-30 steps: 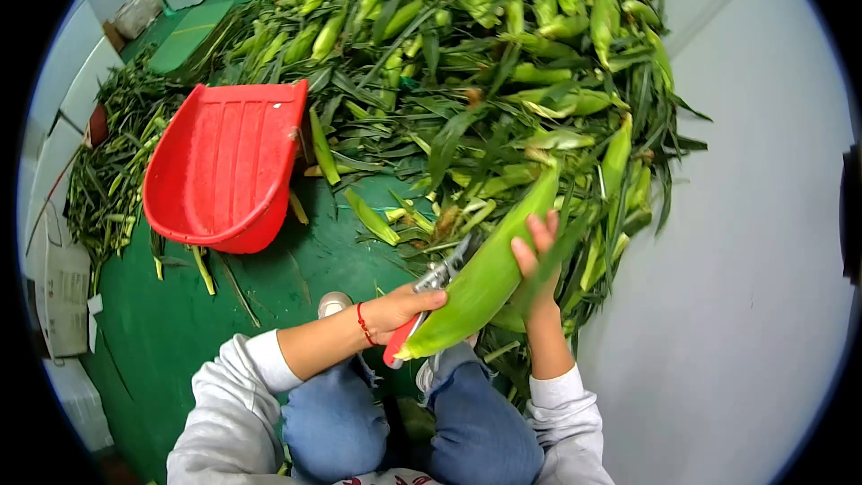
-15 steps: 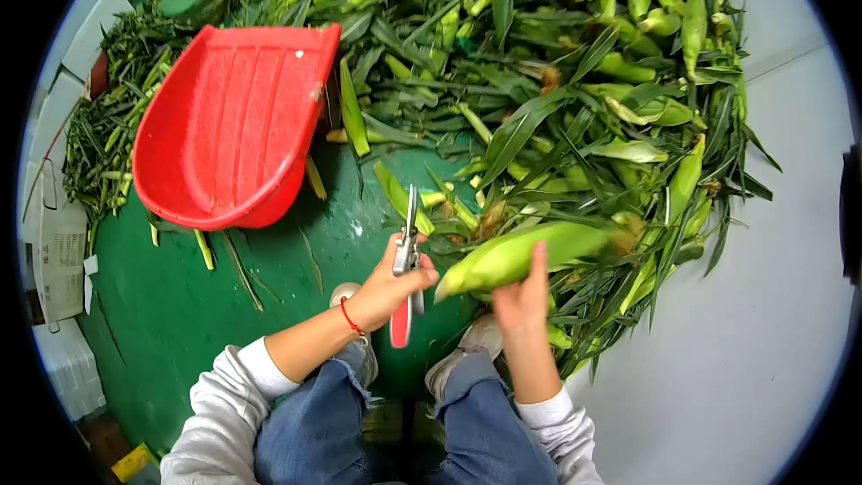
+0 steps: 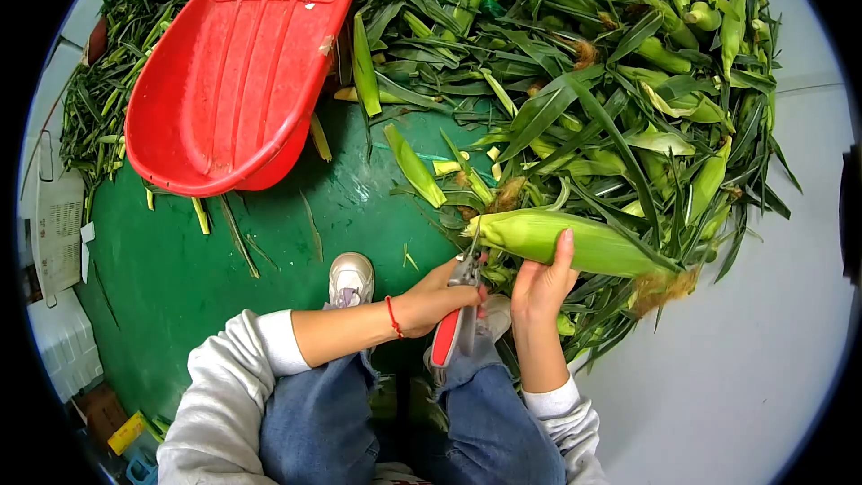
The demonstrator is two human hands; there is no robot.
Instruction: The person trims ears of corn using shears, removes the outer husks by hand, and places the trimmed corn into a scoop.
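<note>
While right fingers (image 3: 566, 246) hold corn (image 3: 603, 249), a red scoop (image 3: 232, 81) — ribbed inside — sits apart.

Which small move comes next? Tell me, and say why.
Probably squeeze the pruners with the left hand: the blades are at the stem end of the corn, which the right hand holds, silk end pointing away from the pruners.
</note>
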